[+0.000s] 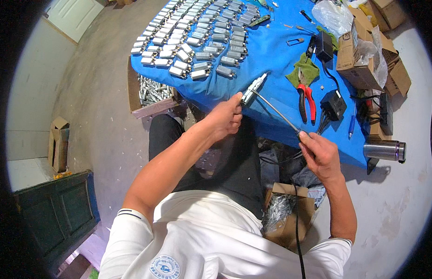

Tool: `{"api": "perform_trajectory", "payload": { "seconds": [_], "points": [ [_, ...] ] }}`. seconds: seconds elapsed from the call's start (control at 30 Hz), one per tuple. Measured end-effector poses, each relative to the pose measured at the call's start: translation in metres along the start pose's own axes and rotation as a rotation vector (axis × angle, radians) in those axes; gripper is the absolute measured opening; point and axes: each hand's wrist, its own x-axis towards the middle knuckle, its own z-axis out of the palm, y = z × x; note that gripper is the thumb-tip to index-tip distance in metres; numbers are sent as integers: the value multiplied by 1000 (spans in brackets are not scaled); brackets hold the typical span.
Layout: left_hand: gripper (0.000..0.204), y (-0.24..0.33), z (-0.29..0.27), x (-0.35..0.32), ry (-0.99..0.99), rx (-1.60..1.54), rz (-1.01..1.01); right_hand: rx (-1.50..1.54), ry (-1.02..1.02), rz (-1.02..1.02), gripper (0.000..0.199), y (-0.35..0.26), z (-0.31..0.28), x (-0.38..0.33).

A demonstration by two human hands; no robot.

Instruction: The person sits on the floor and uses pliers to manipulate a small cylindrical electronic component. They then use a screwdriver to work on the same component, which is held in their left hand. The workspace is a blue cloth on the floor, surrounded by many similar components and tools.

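In front of the table's near edge, my left hand (229, 117) pinches a small narrow circuit-board device (254, 87) with silvery and pale green parts, its thin end pointing up and right. My right hand (320, 152) is closed round the dark handle of a long-shafted tool (277, 112). The tool's thin metal shaft slants up left, and its tip meets or nearly meets the side of the device. Whether it is a screwdriver or a soldering iron I cannot tell. Rows of small silver metal-cased units (202, 65) lie on the blue cloth (271, 60) beyond my hands.
Red-handled pliers (307, 100) rest on a green rag (305, 69) at right, beside a black adapter (333, 105) and a blue pen (352, 122). A metal cylinder (384, 151) sits at the right corner. Boxes of metal parts (153, 95) stand below; a black cable (297, 223) hangs near my lap.
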Motion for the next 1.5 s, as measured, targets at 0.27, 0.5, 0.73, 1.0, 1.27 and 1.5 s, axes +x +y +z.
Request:
{"api": "perform_trajectory", "payload": {
  "seconds": [0.27,0.5,0.73,1.0,1.27,1.5],
  "points": [
    [50,1,9,-3,97,23,0,841,-102,774,31,15,5,-10],
    [51,2,0,-1,24,19,-12,-126,110,-42,36,0,21,-14],
    [52,4,0,0,13,30,-17,-209,104,-186,42,14,23,-13],
    [53,3,4,-4,35,38,-14,304,38,70,31,17,15,-5],
    [53,8,1,-5,18,70,1,905,-127,765,27,28,16,-13],
    [53,7,-5,-3,-1,15,-26,342,77,164,31,4,15,-17]
  ]
}}
